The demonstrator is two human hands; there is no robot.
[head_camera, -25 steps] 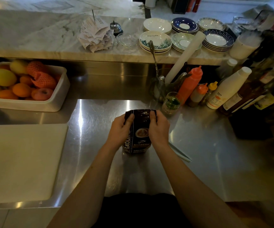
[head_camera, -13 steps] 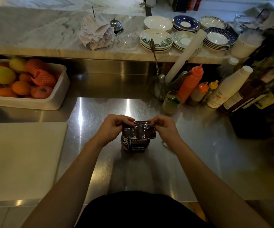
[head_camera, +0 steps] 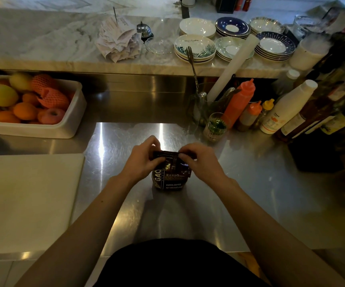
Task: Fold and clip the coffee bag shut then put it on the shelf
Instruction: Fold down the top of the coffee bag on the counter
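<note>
- Steel counter (head_camera: pixel 250 193), scratched and glary, dim light. Raised marble ledge (head_camera: pixel 43 42) runs along the back.
- White cutting board (head_camera: pixel 26 201) lies flat to my left, at the counter's front edge.
- White tub of fruit (head_camera: pixel 72 123) sits back left, behind the board.
- On the ledge: stacked plates (head_camera: pixel 195 48), a wad of paper slips (head_camera: pixel 118 41), a call bell (head_camera: pixel 144 30).
- Back right on the steel: orange squeeze bottle (head_camera: pixel 238 100), white bottle (head_camera: pixel 287 106), dark bottles against the right edge.
- Coffee bag (head_camera: pixel 170 179) stands upright on the steel straight in front of me, top rolled down toward me.
- My left hand (head_camera: pixel 142 160) pinches the folded top at its left end, fingers curled in.
- My right hand (head_camera: pixel 201 162) pinches the right end of the fold the same way, thumb and fingertips closed on the foil.
</note>
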